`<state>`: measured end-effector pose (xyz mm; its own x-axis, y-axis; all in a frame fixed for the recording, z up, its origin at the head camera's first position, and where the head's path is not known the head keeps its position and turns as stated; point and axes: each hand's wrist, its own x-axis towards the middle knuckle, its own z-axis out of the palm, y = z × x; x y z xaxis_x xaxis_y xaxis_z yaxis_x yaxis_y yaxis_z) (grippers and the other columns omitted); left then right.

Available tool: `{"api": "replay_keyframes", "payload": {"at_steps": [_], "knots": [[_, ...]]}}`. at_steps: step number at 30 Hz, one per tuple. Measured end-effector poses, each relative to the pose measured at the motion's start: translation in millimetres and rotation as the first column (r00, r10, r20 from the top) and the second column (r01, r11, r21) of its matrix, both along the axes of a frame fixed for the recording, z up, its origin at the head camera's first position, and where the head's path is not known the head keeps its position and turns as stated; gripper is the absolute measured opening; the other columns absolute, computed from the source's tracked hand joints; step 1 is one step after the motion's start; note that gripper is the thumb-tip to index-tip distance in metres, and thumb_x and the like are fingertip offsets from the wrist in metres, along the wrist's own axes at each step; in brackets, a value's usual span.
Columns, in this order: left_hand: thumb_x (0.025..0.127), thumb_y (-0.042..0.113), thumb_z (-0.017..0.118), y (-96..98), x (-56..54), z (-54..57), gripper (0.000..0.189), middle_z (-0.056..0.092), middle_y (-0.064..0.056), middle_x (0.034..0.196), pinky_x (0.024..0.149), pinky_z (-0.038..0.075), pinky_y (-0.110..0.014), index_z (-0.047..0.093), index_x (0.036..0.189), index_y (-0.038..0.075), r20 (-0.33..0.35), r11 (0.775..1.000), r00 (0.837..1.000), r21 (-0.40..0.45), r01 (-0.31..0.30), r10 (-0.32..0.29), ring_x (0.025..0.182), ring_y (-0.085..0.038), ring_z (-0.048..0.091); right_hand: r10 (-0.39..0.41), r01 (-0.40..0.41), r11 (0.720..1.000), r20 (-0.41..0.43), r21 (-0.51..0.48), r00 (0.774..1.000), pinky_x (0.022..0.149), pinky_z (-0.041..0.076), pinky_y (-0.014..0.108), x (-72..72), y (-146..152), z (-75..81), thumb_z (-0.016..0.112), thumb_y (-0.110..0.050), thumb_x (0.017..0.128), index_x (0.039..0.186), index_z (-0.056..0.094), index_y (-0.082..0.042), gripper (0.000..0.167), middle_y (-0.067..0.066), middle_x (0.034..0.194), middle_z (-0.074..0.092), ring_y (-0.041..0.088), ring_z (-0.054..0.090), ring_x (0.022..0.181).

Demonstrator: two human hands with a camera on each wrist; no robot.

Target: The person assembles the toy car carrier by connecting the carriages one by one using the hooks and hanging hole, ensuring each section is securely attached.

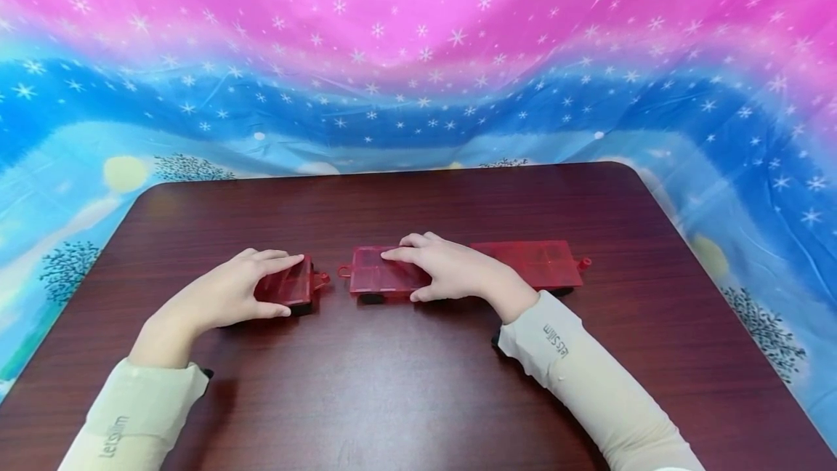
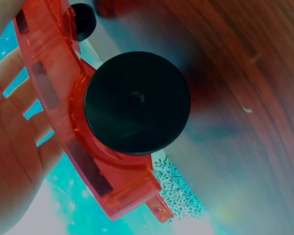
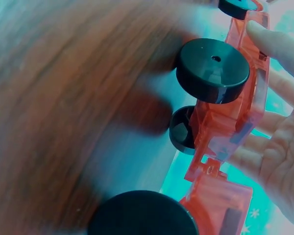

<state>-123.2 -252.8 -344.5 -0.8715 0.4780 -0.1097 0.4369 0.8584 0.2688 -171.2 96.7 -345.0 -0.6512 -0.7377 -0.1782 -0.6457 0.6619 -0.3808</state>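
Observation:
Two clear red toy train cars stand on the table in line, joined by a small coupling [image 3: 211, 169] in the right wrist view. My right hand [image 1: 451, 267] grips the nearer wagon [image 1: 368, 271] from above, thumb on the near side and fingers across the top. The other wagon [image 1: 539, 262] stands to its right, partly behind my wrist. My left hand [image 1: 229, 293] holds a separate clear red toy car [image 1: 296, 282] with a black wheel [image 2: 137, 103]. Its peg [image 1: 322, 280] points at the wagon's loop [image 1: 344, 272], a short gap apart.
The dark wood table [image 1: 405, 398] has rounded far corners. A patterned pink and blue cloth [image 1: 418, 78] hangs behind and around it. A peg [image 1: 584, 264] sticks out from the far-right wagon's end.

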Motion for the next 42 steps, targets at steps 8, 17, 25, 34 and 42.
{"api": "replay_keyframes", "payload": {"at_steps": [8, 17, 25, 34, 42], "knots": [[0.078, 0.041, 0.083, 9.1, -2.8, 3.1, 0.078, 0.055, -0.018, 0.140, 0.089, 0.056, -0.052, 0.053, 0.145, 0.015, 0.005, 1.000, 1.000, -0.004, 0.004, -0.004, 0.122, -0.038, 0.051, -0.008, 0.008, 1.000, 0.018, -0.010, 1.000, 0.102, 0.050, 0.040, -2.9, 3, -1.7, 0.078, -0.033, 0.085, 0.152, 0.041, -0.031, 0.076, 0.002, 0.151, 0.043, 0.020, 0.043, 0.133], [0.077, 0.042, 0.083, 18.2, -7.6, 3.7, 0.080, 0.054, -0.017, 0.141, 0.089, 0.056, -0.052, 0.051, 0.147, 0.017, 0.017, 1.000, 1.000, -0.015, 0.002, -0.001, 0.123, -0.037, 0.051, 0.000, 0.001, 1.000, 0.036, -0.027, 0.999, 0.106, 0.047, 0.041, -3.9, 6, -2.9, 0.078, -0.033, 0.086, 0.152, 0.041, -0.031, 0.076, 0.003, 0.153, 0.040, 0.022, 0.040, 0.137], [0.078, 0.040, 0.083, 24.0, -11.4, 1.4, 0.079, 0.054, -0.017, 0.142, 0.091, 0.055, -0.052, 0.051, 0.147, 0.017, 0.023, 1.000, 1.000, -0.002, 0.018, -0.017, 0.124, -0.037, 0.051, 0.017, -0.016, 0.999, 0.040, -0.038, 0.999, 0.106, 0.047, 0.042, -3.5, 6, -1.5, 0.077, -0.031, 0.086, 0.151, 0.042, -0.031, 0.074, 0.003, 0.152, 0.041, 0.022, 0.041, 0.136], [0.078, 0.039, 0.084, 24.2, -12.1, -0.5, 0.079, 0.053, -0.018, 0.143, 0.093, 0.054, -0.053, 0.051, 0.146, 0.016, 0.023, 1.000, 0.999, 0.007, 0.025, -0.025, 0.125, -0.039, 0.051, 0.017, -0.016, 1.000, 0.030, -0.027, 0.999, 0.104, 0.048, 0.041, -3.0, 7, -1.4, 0.078, -0.032, 0.085, 0.150, 0.044, -0.030, 0.074, 0.002, 0.151, 0.042, 0.021, 0.042, 0.133], [0.077, 0.040, 0.084, 24.6, -9.4, -0.3, 0.081, 0.052, -0.018, 0.144, 0.092, 0.055, -0.055, 0.050, 0.147, 0.018, 0.034, 1.000, 0.999, 0.003, 0.009, -0.009, 0.127, -0.039, 0.050, 0.025, -0.024, 0.999, 0.048, -0.026, 0.999, 0.108, 0.046, 0.041, -4.7, 7, -2.5, 0.078, -0.032, 0.086, 0.150, 0.045, -0.029, 0.073, 0.002, 0.153, 0.041, 0.022, 0.040, 0.136]]}}
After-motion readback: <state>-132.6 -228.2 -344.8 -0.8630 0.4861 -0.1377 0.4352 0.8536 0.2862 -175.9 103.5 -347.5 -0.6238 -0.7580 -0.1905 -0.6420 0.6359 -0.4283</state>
